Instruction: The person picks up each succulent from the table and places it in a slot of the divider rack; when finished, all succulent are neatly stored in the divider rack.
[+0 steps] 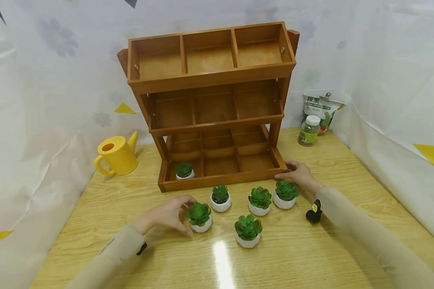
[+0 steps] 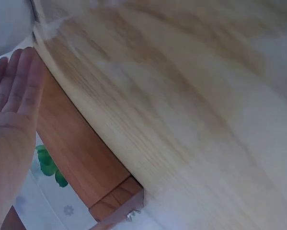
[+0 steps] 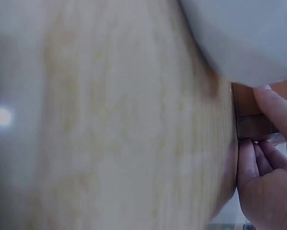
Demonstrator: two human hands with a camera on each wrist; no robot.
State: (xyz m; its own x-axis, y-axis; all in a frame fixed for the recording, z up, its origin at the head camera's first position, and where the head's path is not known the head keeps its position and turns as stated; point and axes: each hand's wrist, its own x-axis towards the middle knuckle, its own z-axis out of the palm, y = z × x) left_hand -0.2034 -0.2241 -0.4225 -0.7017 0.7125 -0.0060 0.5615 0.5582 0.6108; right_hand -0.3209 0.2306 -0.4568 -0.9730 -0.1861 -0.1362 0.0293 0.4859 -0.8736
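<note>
- Nearest the camera, your left sleeve and right sleeve reach in over the table.
- Your left hand stands at the left of a potted succulent, thumb apart from the fingers; the wrist view shows those fingers straight and close together. You cannot tell whether they touch the pot.
- Your right hand pinches the right front corner of the wooden shelf, thumb on the front board, fingers curled at its end.
- That succulent sits on the table before the shelf. Beside it stand four other plants, and one more plant is in the bottom tier's front-left compartment.
- The succulent looks light; its white pot seems rigid, smooth, perhaps slippery and chippable if dropped. The leaves look springy, so take it by the pot's sides, below them.
- The shelf looks stiff and much heavier; its thick bottom frame seems the sound place to hold, rather than the thin dividers.
</note>
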